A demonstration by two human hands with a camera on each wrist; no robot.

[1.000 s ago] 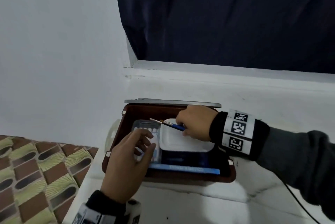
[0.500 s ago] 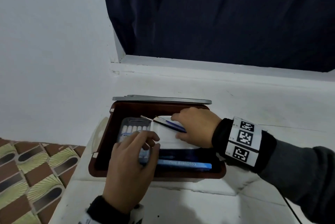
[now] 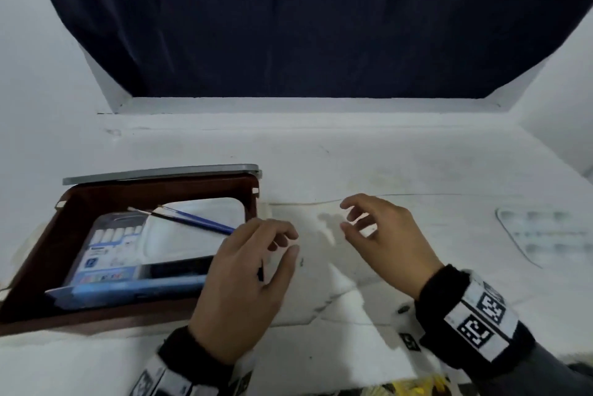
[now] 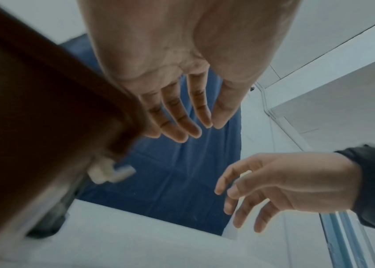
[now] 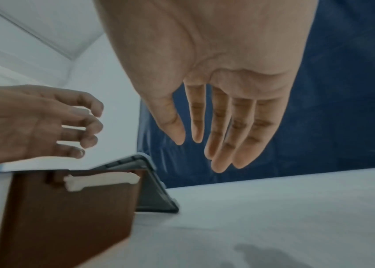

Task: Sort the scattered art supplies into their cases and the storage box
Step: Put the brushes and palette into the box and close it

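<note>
Print on the clear plastic case of white paint tubes [image 3: 110, 245] inside the brown storage box [image 3: 154, 190]: too blurred to read; a dark square low on its label may hold a number, uncertain. Flat blue box [image 3: 134, 288] beneath it: lettering illegible. White wristband on the right wrist [image 3: 481, 315]: black square coded markers, no letters. Left wristband [image 3: 160, 383]: similar markers, partly cut off.

Dark blue curtain [image 3: 305, 20] hangs at the far side, white ledge [image 3: 385, 164] under it, patterned yellow cloth [image 3: 414, 387] at the near edge.
</note>
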